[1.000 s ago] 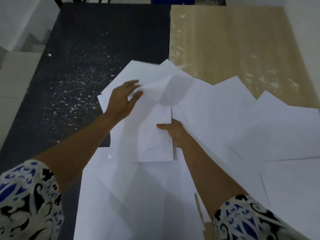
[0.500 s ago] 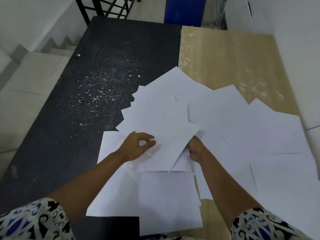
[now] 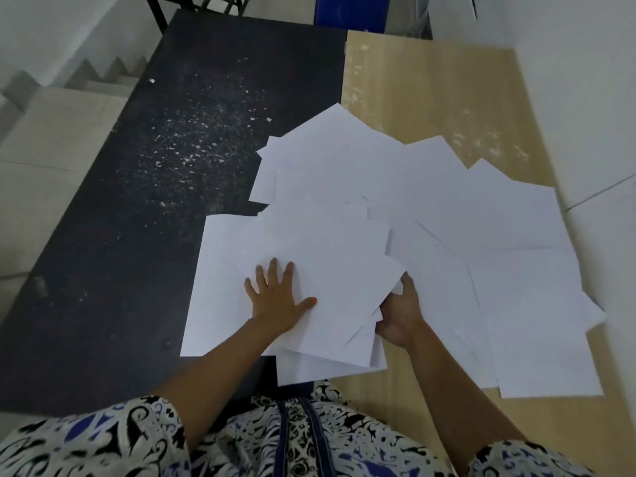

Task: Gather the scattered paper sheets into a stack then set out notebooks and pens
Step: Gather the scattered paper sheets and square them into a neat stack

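Flat and splayed, the left hand pressed a loose pile of paper sheets; the right hand's grip curled round that pile's right edge. More white sheets lay fanned, too overlapped to count, across two joined desks: a black desk and a wooden desk.

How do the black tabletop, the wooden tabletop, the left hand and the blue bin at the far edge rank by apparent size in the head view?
1. Black tabletop and wooden tabletop: similar, paper hides much of the wood, so unranked.
3. Left hand.
4. Blue bin, though farther away and cropped.
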### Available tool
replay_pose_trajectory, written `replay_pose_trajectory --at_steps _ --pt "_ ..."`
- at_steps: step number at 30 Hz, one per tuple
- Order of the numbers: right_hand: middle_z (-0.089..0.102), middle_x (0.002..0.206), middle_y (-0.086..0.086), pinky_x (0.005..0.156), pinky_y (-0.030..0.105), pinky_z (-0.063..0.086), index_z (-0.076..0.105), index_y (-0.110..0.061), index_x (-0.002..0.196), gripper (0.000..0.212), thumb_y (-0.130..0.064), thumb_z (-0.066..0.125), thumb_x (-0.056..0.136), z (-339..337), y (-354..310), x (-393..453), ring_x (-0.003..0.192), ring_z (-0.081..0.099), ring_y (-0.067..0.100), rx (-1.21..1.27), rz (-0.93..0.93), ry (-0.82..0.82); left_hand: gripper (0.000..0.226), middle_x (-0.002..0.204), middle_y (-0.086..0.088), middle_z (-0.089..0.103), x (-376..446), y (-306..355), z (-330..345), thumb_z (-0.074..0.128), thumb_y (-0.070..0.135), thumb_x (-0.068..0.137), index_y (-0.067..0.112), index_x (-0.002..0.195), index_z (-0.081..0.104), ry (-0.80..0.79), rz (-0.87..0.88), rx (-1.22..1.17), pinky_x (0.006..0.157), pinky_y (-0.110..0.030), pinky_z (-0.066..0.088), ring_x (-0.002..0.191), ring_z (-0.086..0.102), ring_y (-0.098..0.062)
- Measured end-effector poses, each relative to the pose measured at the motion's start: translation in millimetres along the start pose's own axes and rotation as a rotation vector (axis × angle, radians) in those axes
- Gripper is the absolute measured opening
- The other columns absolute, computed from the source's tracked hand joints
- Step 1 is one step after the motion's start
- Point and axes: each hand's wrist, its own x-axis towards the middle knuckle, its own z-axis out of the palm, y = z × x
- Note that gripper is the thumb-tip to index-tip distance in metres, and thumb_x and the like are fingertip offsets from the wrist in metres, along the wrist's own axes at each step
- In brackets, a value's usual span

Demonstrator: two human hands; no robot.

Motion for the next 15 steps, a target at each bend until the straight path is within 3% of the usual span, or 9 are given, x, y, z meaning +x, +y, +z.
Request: replay_pose_trajectory --at_steps 3,6,8,11,15 --pt "0.065 0.125 0.011 0.105 0.058 0.036 0.067 -0.025 0.12 0.097 -0.095 0.03 0.064 -12 4 -4 0.118 0.058 0.033 -0.025 0.06 -0.097 0.085 0.161 -0.005 -0.019 -7 -9 2 0.041 0.068 0.089 0.036 0.153 -0.005 -0.005 0.068 0.041 0.114 -0.059 -0.005 0.146 -0.017 -0.039" --pt "0.067 0.119 0.015 0.102 0.06 0.039 0.067 -0.02 0.119 0.093 -0.091 0.036 0.068 -16 6 -8 0.114 0.06 0.035 -0.072 0.07 -0.08 0.078 0.16 -0.005 -0.019 -12 -17 1 0.045 0.061 0.092 0.042 0.152 -0.002 -0.014 0.113 0.063 0.115 -0.057 -0.004 0.145 -0.019 -0.038" --pt "0.07 0.107 0.016 0.088 0.049 0.051 0.065 -0.014 0.12 0.069 -0.07 0.049 0.083 -14 8 -14 0.097 0.066 0.032 -0.194 0.048 -0.017 0.08 0.16 -0.007 -0.018 -19 -17 1 0.049 0.057 0.092 0.042 0.152 0.0 0.004 0.101 0.052 0.116 -0.056 -0.001 0.146 -0.016 -0.038" --pt "0.069 0.097 0.014 0.066 0.039 0.056 0.055 -0.001 0.13 0.043 -0.02 0.062 0.092 -14 19 -13 0.081 0.067 0.028 -0.347 -0.029 0.082 0.095 0.16 -0.013 -0.014 -25 -13 2 0.06 0.053 0.087 0.03 0.154 -0.003 0.012 -0.045 -0.102 0.117 -0.052 0.009 0.147 -0.006 -0.037" --pt "0.067 0.107 0.015 0.074 0.045 0.056 0.056 0.0 0.127 0.036 -0.004 0.06 0.092 -17 30 -11 0.088 0.066 0.031 -0.273 -0.131 0.122 0.099 0.158 -0.013 0.006 -36 -6 1 0.063 0.052 0.085 0.014 0.153 0.002 0.117 -0.243 -0.418 0.113 -0.048 0.021 0.143 0.014 -0.034"
